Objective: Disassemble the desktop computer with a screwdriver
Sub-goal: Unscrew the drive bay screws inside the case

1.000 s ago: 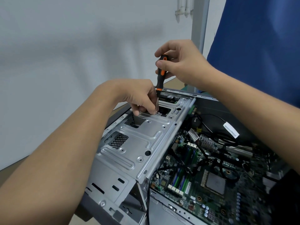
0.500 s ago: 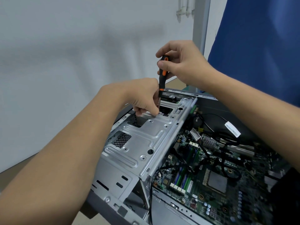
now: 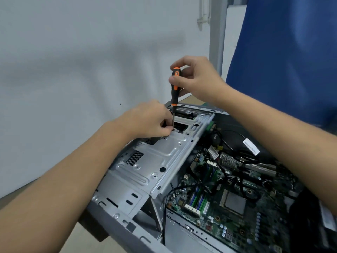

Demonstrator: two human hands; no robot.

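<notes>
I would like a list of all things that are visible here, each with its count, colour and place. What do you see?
screwdriver: one, black and orange, upright over the far end of the cage
cage: one, silver, left part of the case
case: one, grey, open, in the lower middle
motherboard: one, green, inside the case, right
cables: several, black, over the motherboard
label: one, white, on a cable at the right rear
wall: one, pale grey, behind
post: one, grey, top middle
panel: one, blue, upper right
left hand: one, pinches the screwdriver shaft near its tip
right hand: one, grips the top of the handle
</notes>
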